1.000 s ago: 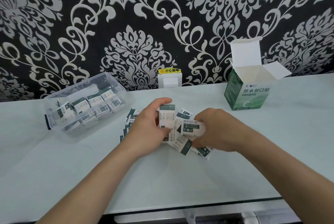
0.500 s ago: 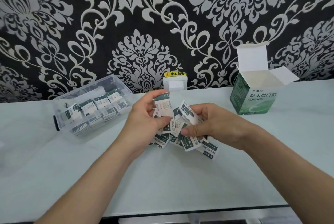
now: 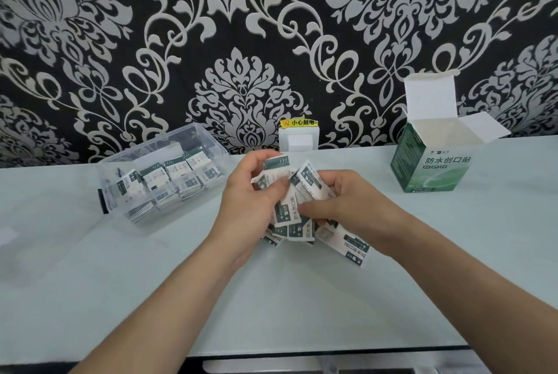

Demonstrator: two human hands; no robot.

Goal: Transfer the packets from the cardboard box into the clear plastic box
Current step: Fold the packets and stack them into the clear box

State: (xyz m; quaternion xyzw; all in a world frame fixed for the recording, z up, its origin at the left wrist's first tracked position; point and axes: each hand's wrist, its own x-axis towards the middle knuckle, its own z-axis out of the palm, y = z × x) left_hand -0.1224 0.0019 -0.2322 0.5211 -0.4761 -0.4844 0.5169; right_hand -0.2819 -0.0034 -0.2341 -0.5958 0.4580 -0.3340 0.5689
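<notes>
Both hands hold a loose bunch of small white-and-green packets (image 3: 294, 201) above the middle of the table. My left hand (image 3: 247, 195) grips the bunch from the left, thumb on top. My right hand (image 3: 347, 201) pinches it from the right. A few packets (image 3: 353, 245) hang or lie below the hands; I cannot tell which touch the table. The clear plastic box (image 3: 111, 189) stands at the left, with several packets stacked inside. The green cardboard box (image 3: 431, 168) stands at the right with its flaps open.
A pale table (image 3: 271, 307) runs along a black-and-white patterned wall. A white wall socket (image 3: 298, 139) with a yellow warning label sits at the table's back edge, between the two boxes. The table's front edge lies near the bottom of the view.
The hands gathered the packets that lay spread on the table and lifted them into a bunch. The view shifted slightly, so both boxes appear lower and further right.
</notes>
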